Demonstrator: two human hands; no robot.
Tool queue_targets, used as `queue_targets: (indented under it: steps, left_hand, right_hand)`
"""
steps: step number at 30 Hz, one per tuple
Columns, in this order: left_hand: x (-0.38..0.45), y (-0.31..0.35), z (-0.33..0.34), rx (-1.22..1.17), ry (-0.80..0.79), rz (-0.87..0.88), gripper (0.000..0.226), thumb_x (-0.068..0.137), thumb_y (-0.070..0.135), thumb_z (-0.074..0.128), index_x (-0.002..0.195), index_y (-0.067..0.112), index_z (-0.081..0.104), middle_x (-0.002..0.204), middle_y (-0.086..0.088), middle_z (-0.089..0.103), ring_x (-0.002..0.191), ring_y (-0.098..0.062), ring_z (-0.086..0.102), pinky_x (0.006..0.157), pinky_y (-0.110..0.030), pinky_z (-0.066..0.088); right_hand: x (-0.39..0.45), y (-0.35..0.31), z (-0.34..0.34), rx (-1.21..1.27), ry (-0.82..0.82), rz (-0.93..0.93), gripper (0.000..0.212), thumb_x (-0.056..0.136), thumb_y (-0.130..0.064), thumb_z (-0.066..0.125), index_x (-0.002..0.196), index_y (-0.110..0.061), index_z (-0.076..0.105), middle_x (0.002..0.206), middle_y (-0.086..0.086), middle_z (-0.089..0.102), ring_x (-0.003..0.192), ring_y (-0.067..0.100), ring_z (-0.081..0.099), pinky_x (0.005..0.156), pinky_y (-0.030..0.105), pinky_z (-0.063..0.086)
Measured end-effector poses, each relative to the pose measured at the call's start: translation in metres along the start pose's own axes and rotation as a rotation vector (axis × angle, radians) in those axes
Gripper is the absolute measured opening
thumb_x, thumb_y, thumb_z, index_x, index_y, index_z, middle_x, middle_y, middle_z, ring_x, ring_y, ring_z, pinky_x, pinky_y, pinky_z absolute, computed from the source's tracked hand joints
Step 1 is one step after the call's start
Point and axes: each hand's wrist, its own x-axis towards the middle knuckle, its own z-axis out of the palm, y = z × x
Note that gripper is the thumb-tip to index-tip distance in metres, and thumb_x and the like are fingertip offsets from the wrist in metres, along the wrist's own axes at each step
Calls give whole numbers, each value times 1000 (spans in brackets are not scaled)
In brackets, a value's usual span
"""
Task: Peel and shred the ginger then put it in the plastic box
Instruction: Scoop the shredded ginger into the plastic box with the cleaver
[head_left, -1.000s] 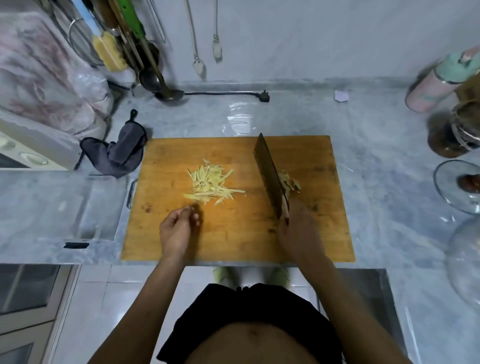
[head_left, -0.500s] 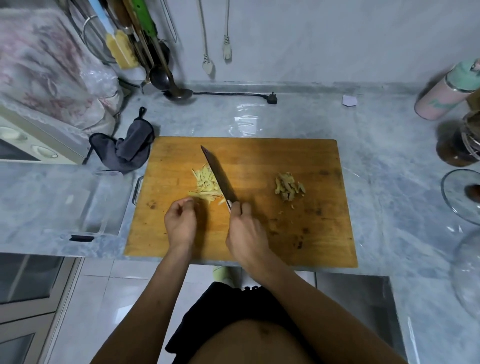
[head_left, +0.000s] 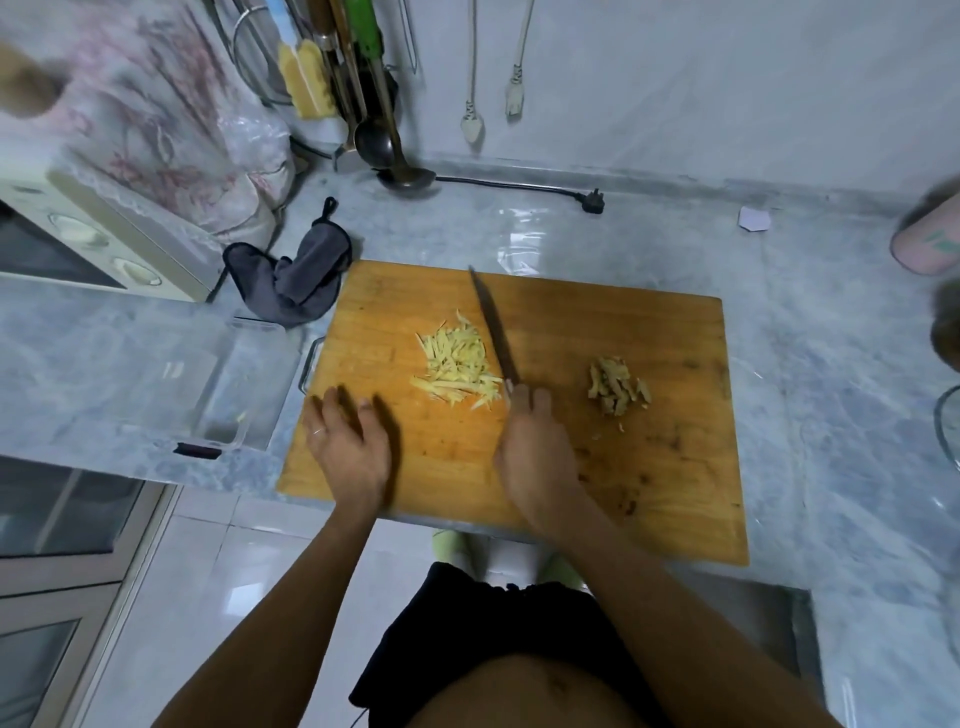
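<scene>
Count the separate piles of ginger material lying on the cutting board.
2: pale shredded ginger left of the knife blade, and a brownish peel pile to its right. None seems hidden.

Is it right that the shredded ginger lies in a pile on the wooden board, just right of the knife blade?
Not quite. In the head view the shredded ginger does lie in a pile on the wooden board, but just left of the knife blade. The pile on the right is the brownish peelings.

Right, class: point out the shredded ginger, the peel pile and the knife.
shredded ginger (head_left: 457, 366), head view, middle of the pale pile.
peel pile (head_left: 615, 387), head view, centre of the brown scraps.
knife (head_left: 493, 327), head view, mid-blade.
</scene>
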Motion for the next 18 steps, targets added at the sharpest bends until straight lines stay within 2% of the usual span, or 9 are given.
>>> queue_targets:
  steps: [4, 7, 10, 12, 13, 16, 18]
  left_hand:
    - [3, 11, 10, -87, -15, -32, 67, 98, 51, 32, 149, 8, 36, 158, -16, 27, 147, -32, 20, 121, -48, 17]
    - [5, 12, 4, -202, 22, -79, 56, 105, 43, 33, 149, 8, 37, 156, -13, 34, 145, -28, 26, 120, -43, 20]
    - [4, 3, -12, -245, 62, -115, 52, 106, 43, 32, 148, 12, 41, 151, -8, 43, 141, -24, 36, 118, -39, 27]
    - [1, -5, -24, -273, 95, -160, 52, 106, 45, 31, 146, 15, 44, 148, -7, 47, 138, -24, 40, 115, -36, 29]
    - [0, -9, -29, -287, 109, -183, 52, 106, 45, 30, 146, 15, 45, 148, -6, 48, 137, -23, 41, 114, -33, 28]
    - [-1, -13, -40, -287, 128, -199, 50, 107, 42, 31, 145, 14, 46, 148, -7, 48, 138, -24, 40, 114, -31, 27]
    - [0, -14, -43, -261, 131, -162, 50, 107, 41, 30, 145, 13, 46, 148, -7, 48, 138, -24, 41, 116, -36, 28]
  right_hand:
    - [-3, -15, 15, 42, -14, -86, 50, 96, -5, 48, 145, -8, 37, 126, 11, 46, 96, 30, 63, 77, 35, 48]
    - [6, -6, 8, 164, 72, -126, 46, 95, -7, 50, 141, -7, 45, 121, 12, 52, 100, 26, 58, 81, 32, 46]
    - [18, -4, -4, 316, 121, -236, 30, 95, -13, 57, 125, -10, 58, 104, 5, 60, 90, 15, 56, 78, 25, 43]
    - [23, -12, -5, 398, 47, -291, 8, 96, -17, 60, 103, -15, 60, 81, -8, 56, 71, 1, 53, 65, 12, 37]
    - [23, -18, -2, 424, -10, -320, 4, 96, -17, 60, 97, -13, 61, 74, -10, 54, 64, -1, 51, 58, 11, 35]
    - [18, -29, 21, 504, -235, -339, 13, 97, -15, 60, 92, -3, 60, 65, 6, 52, 51, 4, 44, 51, 24, 37]
    - [16, -34, 39, 530, -337, -324, 15, 98, -13, 59, 95, 1, 60, 66, 7, 49, 54, 11, 47, 50, 27, 37]
